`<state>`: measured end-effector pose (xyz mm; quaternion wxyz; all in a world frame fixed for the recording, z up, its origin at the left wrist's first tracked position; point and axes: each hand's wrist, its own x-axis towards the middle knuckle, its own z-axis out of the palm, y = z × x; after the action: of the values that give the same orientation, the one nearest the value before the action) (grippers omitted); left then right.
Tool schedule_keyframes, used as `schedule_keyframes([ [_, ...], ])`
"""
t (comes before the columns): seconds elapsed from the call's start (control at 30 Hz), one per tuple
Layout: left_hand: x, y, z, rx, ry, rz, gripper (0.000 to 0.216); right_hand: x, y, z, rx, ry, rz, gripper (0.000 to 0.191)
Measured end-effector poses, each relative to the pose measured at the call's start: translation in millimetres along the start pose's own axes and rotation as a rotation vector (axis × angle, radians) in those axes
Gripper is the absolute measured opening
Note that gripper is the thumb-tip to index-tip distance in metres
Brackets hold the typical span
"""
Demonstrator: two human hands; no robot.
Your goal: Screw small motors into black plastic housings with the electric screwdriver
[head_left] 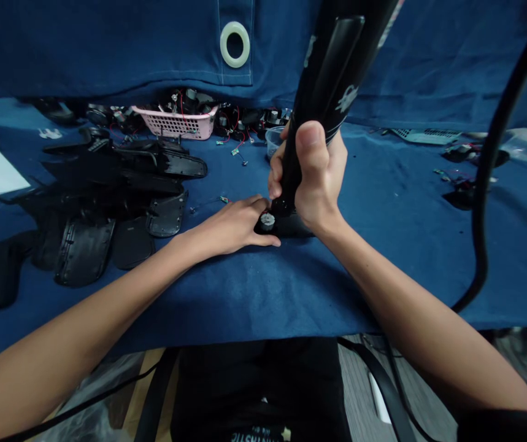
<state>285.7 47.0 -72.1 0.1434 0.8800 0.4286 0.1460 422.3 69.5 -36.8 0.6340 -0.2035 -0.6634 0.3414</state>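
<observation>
My right hand (313, 175) is wrapped around a black electric screwdriver (323, 92), which stands almost upright with its lower end hidden in my fist. Its tip presses down toward a black plastic housing (288, 225) lying on the blue cloth. The tip itself is out of sight. My left hand (229, 226) rests its fingers on the housing and pins it from the left. Next to my fingertips, a small white gear (267, 221) shows on the housing.
Several black plastic shells (107, 202) lie in a heap on the blue cloth (226, 294) to the left. Behind them stand a pink plastic basket (175, 123) and a clear plastic cup (273, 141). Small parts with red wires (463, 153) lie at right. A black cable (484, 215) hangs from above.
</observation>
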Motion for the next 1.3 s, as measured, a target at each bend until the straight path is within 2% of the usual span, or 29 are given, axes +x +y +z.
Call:
schedule_keyframes([
  [0.23, -0.9, -1.3, 0.8, -0.052, 0.012, -0.007, 0.055, -3.3, -3.5, -1.1, -0.241, 0.045, 0.089, 0.047],
  [0.43, 0.0, -2.2, 2.2, -0.071, 0.04, 0.004, 0.052, -5.4, -6.4, -5.3, -0.095, -0.003, 0.062, 0.043],
  [0.53, -0.5, -2.7, 3.5, -0.08, 0.049, 0.002, 0.052, -4.3, -10.3, -4.7, -0.248, 0.046, 0.066, 0.038],
  [0.63, -1.4, -3.4, 4.8, -0.09, 0.062, 0.009, 0.052, -1.3, -16.1, -1.9, -0.387, 0.006, 0.093, 0.039],
  [0.7, -1.7, -3.9, 5.2, -0.086, 0.058, 0.008, 0.053, 0.1, -18.7, 0.6, -0.383, -0.009, 0.102, 0.041],
  [0.87, -1.4, -2.5, 3.7, -0.079, 0.049, -0.012, 0.054, -0.8, -17.0, 4.5, -0.348, 0.055, 0.101, 0.04],
  [1.3, -1.4, -0.5, 3.2, -0.068, 0.037, -0.018, 0.053, 0.7, -16.5, 2.8, -0.242, 0.043, 0.135, 0.041],
])
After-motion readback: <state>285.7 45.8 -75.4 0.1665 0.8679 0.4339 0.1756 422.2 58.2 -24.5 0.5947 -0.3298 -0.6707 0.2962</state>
